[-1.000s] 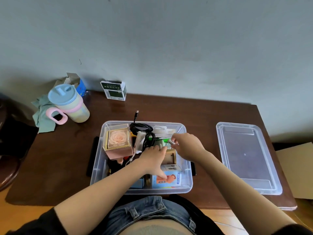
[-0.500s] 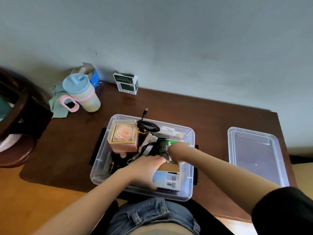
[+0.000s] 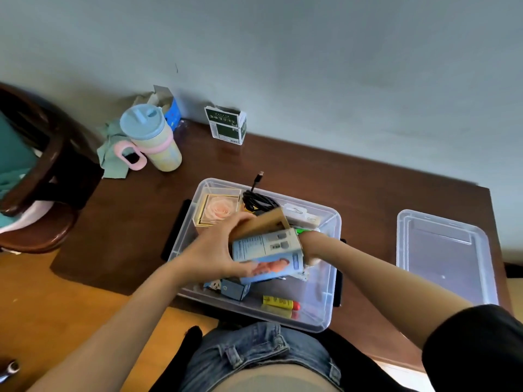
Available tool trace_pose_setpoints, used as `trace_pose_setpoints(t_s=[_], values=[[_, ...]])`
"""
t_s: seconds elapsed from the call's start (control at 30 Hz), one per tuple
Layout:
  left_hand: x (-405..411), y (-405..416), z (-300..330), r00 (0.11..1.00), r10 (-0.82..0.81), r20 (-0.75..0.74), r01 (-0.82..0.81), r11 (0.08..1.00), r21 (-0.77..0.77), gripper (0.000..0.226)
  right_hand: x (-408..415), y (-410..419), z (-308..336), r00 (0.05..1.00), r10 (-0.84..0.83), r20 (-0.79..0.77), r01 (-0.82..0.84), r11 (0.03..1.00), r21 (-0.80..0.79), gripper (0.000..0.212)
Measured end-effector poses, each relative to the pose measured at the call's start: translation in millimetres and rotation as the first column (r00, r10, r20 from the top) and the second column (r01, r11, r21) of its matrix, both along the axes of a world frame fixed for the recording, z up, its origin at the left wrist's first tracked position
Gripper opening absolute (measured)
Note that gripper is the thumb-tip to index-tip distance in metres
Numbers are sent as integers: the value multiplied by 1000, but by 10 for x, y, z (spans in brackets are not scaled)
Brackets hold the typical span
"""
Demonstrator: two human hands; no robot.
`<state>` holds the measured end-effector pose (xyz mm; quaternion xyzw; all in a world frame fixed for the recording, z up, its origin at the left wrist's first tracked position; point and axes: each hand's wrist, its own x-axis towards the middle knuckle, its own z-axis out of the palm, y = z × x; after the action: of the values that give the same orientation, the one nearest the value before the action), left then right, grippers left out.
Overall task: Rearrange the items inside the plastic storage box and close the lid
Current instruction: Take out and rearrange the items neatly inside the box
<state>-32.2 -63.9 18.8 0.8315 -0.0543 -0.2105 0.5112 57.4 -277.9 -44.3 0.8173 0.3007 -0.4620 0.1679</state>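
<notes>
The clear plastic storage box (image 3: 325,312) sits open on the brown table in front of me. My left hand (image 3: 218,250) grips a stack of small boxes, a light blue carton (image 3: 268,258) with a brown cardboard box (image 3: 260,224) behind it, lifted above the storage box. My right hand (image 3: 311,244) is behind that stack, mostly hidden, so its grip cannot be made out. A rose gift box (image 3: 218,209), a black cable (image 3: 254,199), a yellow tube (image 3: 278,302) and a small dark blue box (image 3: 235,288) lie inside. The clear lid (image 3: 444,256) lies flat to the right.
A pastel tumbler (image 3: 152,140) with a pink handle, a green cloth (image 3: 111,154) and a green carton (image 3: 227,125) stand by the wall at the back left. A dark wooden chair (image 3: 36,176) is at the left. The table's near edge touches my lap.
The stack of small boxes has come up out of the storage box in my left hand, uncovering the yellow tube and dark blue box. My head has moved closer and turned left.
</notes>
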Motion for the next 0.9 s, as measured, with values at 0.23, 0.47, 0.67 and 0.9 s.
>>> trace_pose_setpoints(t_s=[0.23,0.47,0.67,0.9], values=[[358,86,84,976,216,14,-206,948,-243,69,-181,68,-99,999,-19,-30,18,998,-56,40],[422,28,-71,992,103,74,-96,991,-91,72,-454,48,-259,944,-275,182,269,961,61,23],[492,43,-45,983,181,16,-170,947,-274,60,-485,116,-280,927,-274,257,282,959,7,24],[613,125,-40,970,244,12,-220,895,-387,55,-482,216,63,940,-305,153,289,950,114,19]])
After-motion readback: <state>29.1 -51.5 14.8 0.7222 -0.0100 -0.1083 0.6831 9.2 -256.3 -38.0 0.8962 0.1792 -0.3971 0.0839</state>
